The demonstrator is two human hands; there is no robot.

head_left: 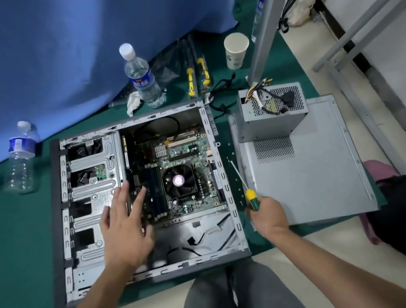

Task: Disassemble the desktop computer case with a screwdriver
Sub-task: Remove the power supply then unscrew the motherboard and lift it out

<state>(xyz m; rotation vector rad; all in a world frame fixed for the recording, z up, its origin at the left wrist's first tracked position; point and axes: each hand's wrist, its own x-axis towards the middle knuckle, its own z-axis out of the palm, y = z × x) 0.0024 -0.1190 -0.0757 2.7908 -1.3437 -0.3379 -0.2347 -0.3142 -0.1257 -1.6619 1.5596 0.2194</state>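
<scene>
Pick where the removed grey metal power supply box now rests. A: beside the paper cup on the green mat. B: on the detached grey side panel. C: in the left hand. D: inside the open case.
B: the grey metal power supply box sits on the detached grey side panel, right of the open case.

case (pixel 91 189): bare matt metal | bottle (pixel 141 77): clear glossy plastic

No words or numbers clear enough to read. Blue label with white marks and a red strip on the full water bottle (pixel 142 77), top middle of the frame, too blurry. Blue label on the empty bottle (pixel 20 157), left side, also too blurry to read.
</scene>
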